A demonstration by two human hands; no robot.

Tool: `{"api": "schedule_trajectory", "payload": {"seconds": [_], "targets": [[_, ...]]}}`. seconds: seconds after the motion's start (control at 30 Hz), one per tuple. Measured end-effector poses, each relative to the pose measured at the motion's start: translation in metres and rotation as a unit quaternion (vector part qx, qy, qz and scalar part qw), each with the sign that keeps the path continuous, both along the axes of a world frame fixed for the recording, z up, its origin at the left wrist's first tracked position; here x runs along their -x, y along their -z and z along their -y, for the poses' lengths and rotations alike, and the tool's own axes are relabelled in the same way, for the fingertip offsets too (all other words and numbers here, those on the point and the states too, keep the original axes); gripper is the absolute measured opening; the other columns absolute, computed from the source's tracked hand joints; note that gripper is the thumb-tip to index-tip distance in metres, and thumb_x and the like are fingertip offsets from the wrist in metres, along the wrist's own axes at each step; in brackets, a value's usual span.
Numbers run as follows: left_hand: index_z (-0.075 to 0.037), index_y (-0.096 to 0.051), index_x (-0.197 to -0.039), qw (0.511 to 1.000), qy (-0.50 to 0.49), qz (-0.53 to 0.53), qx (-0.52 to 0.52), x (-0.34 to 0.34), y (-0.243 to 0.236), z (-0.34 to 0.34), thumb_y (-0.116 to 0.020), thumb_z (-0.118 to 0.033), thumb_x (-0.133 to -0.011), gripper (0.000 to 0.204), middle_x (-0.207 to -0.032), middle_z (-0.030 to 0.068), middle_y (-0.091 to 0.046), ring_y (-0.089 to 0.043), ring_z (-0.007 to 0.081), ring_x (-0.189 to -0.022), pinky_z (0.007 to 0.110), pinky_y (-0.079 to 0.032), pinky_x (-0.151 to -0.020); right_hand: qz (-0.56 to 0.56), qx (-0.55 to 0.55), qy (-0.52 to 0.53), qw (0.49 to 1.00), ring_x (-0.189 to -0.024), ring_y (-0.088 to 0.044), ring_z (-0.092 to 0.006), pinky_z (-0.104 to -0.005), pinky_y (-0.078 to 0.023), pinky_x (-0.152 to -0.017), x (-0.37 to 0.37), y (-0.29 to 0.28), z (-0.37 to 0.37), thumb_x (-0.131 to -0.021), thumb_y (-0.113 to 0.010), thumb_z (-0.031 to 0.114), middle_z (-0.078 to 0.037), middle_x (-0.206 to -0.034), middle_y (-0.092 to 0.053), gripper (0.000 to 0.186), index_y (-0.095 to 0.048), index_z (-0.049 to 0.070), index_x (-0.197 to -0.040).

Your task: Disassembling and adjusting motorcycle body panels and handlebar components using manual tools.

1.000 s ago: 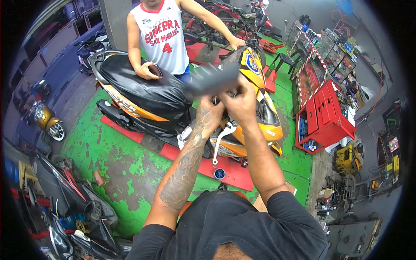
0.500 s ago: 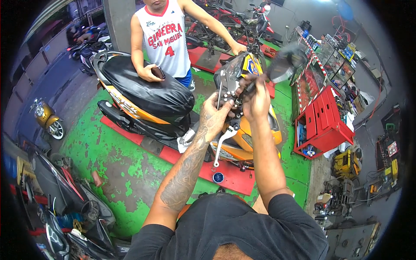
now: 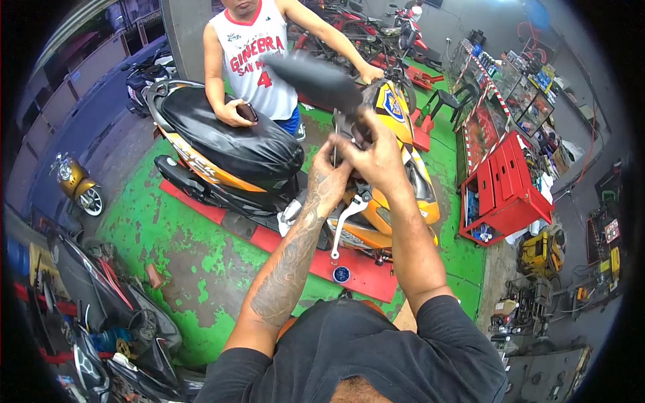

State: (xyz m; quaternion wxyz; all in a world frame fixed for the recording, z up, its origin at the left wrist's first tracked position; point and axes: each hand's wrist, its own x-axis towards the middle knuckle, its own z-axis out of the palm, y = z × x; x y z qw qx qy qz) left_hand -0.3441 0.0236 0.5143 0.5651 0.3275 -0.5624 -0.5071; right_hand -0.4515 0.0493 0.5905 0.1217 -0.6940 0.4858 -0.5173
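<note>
An orange scooter [image 3: 396,218] stands before me, with a white brake lever [image 3: 347,218] jutting from its handlebar toward me. My right hand [image 3: 379,158] is closed round the base of a black rear-view mirror [image 3: 316,82], whose head is smeared by motion and points away to the left. Right beside it, at the handlebar, my left hand [image 3: 328,178] is closed, with a thin shiny strip standing up past its fingers; what it grips is hidden. A black cover lies over the scooter's seat [image 3: 232,131].
Across the scooter a person [image 3: 252,60] rests one hand on its front and holds a phone [image 3: 247,113] in the other. A red tool cabinet [image 3: 504,185] is at the right. A small blue tub [image 3: 341,274] sits on the red ramp [image 3: 373,279]. Parked motorcycles [image 3: 114,302] crowd the lower left.
The mirror head has swung from the right of the handlebar over to the left. My right hand has turned with it and come closer to my left, which stays at the handlebar.
</note>
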Motion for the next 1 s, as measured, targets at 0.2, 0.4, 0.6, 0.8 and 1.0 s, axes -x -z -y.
{"api": "schedule_trajectory", "payload": {"seconds": [0.2, 0.4, 0.6, 0.8, 1.0], "targets": [[-0.002, -0.061, -0.108, 0.989, 0.071, -0.116, -0.054, 0.004, 0.006, 0.005, -0.07, -0.012, -0.091, 0.022, -0.08, 0.003, -0.068, -0.064, 0.0073, -0.068, 0.023, -0.049, -0.056, 0.369, -0.14, -0.163, 0.904, -0.082, -0.066, -0.0201, -0.0307, -0.056, -0.073, 0.029, 0.044, -0.003, -0.091, -0.056, 0.03, -0.01, -0.096, -0.068, 0.036, -0.062, 0.0, -0.111], [0.0, -0.059, -0.111, 0.993, 0.066, -0.097, -0.027, 0.002, 0.0, -0.001, -0.068, -0.01, -0.093, 0.022, -0.078, 0.0046, -0.068, -0.066, 0.0101, -0.066, 0.024, -0.051, -0.057, 0.159, 0.009, 0.095, 0.983, -0.097, -0.067, -0.0202, -0.0325, -0.057, -0.082, 0.007, 0.089, -0.008, -0.1, -0.048, 0.027, -0.014, -0.116, -0.065, 0.035, -0.056, 0.001, -0.122], [0.0, -0.058, -0.115, 0.991, 0.099, -0.083, -0.046, -0.001, -0.009, -0.01, -0.066, -0.01, -0.093, 0.025, -0.089, 0.0082, -0.069, -0.067, 0.0128, -0.073, 0.026, -0.055, -0.062, 0.622, 0.04, -0.006, 0.782, -0.065, -0.06, -0.0172, -0.0338, -0.053, -0.067, 0.046, 0.028, 0.001, -0.107, -0.04, 0.04, -0.008, -0.098, -0.065, 0.035, -0.056, 0.009, -0.113], [0.003, -0.058, -0.113, 0.991, 0.103, -0.074, -0.041, 0.005, -0.014, -0.02, -0.064, -0.005, -0.093, 0.022, -0.09, 0.0069, -0.068, -0.068, 0.0121, -0.076, 0.025, -0.056, -0.062, 0.553, -0.039, -0.209, 0.805, -0.047, -0.025, -0.0077, -0.025, -0.025, -0.047, 0.06, -0.012, 0.012, -0.108, -0.032, 0.044, 0.004, -0.062, -0.032, 0.037, -0.047, 0.013, -0.095], [0.002, -0.059, -0.114, 0.985, 0.104, -0.128, -0.04, -0.024, -0.02, -0.045, -0.064, -0.006, -0.095, 0.022, -0.093, 0.0056, -0.068, -0.066, 0.0084, -0.077, 0.023, -0.053, -0.063, 0.516, 0.068, -0.323, 0.791, -0.046, -0.021, -0.0079, -0.0269, -0.024, -0.049, -0.001, -0.028, -0.041, -0.107, -0.032, 0.049, 0.005, -0.06, -0.027, 0.039, -0.042, 0.015, -0.089]]}}
